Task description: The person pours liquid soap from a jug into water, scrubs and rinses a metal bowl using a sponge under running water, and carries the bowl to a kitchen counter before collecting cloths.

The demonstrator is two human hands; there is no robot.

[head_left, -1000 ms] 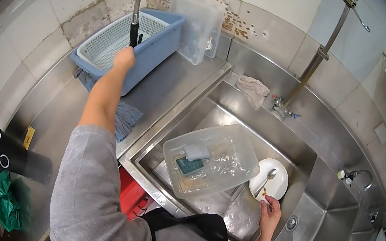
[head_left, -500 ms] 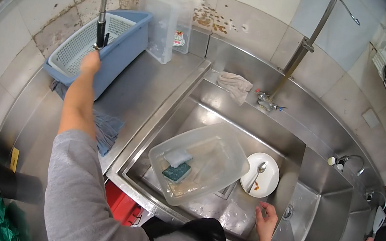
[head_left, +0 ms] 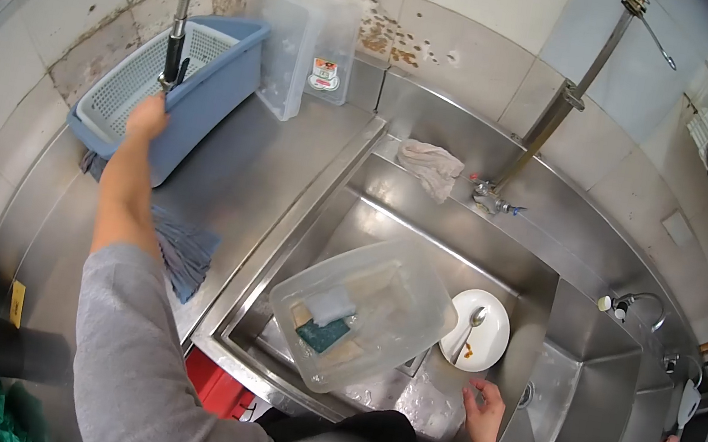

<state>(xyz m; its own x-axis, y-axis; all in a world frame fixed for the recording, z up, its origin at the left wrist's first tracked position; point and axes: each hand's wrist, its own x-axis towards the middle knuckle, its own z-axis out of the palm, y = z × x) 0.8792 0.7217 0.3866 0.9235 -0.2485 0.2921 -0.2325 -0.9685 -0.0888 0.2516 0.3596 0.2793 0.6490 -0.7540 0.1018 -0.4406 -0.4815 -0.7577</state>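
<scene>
Sprayer (head_left: 175,55) is hanging by the blue tub (head_left: 213,95), my left hand (head_left: 147,115) grasping its lower end; my right hand (head_left: 485,413), empty, is drawing back from the plate (head_left: 494,335), leaving it lying untouched in the sink (head_left: 425,417).

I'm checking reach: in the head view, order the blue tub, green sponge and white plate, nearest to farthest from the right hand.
1. White plate: just ahead.
2. Green sponge: leftward, inside the clear container.
3. Blue tub: far upper left.
</scene>
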